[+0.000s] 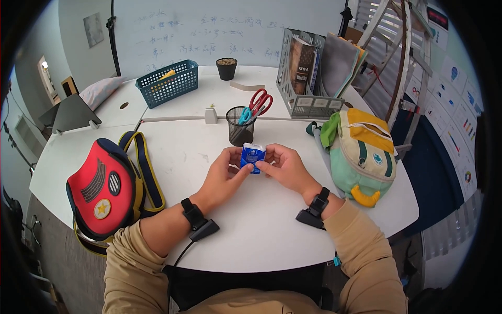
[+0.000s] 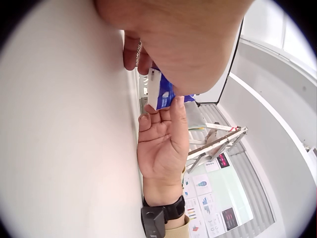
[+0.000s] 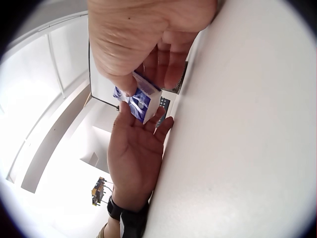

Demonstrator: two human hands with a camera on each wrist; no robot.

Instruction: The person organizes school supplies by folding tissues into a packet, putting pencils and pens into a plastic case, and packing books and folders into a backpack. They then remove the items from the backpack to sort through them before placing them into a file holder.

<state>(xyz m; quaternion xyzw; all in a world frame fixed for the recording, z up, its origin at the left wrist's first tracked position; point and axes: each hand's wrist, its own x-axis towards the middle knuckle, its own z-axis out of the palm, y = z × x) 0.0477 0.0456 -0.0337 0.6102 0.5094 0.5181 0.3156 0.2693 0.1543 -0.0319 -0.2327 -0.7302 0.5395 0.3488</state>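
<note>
A small blue-and-white pack of tissues (image 1: 253, 154) is held upright between both hands over the middle of the white table. The left hand (image 1: 222, 178) grips its left side, with the thumb on the front face. From the other side the right hand (image 1: 289, 170) pinches it, thumb also across the front. In the left wrist view, the wrapper of the pack (image 2: 165, 91) shows shiny blue with a white end. The right wrist view shows the left fingers behind the pack (image 3: 141, 104). Just beyond the hands stands a black mesh pen cup (image 1: 241, 131) with red- and blue-handled scissors.
A red backpack (image 1: 107, 191) lies at the left, a green-and-yellow backpack (image 1: 363, 157) at the right. Farther back are a teal basket (image 1: 167, 86), a small potted plant (image 1: 226, 70) and a grey file holder (image 1: 314, 107) with books and folders. A white socket block (image 1: 210, 115) sits near the table seam.
</note>
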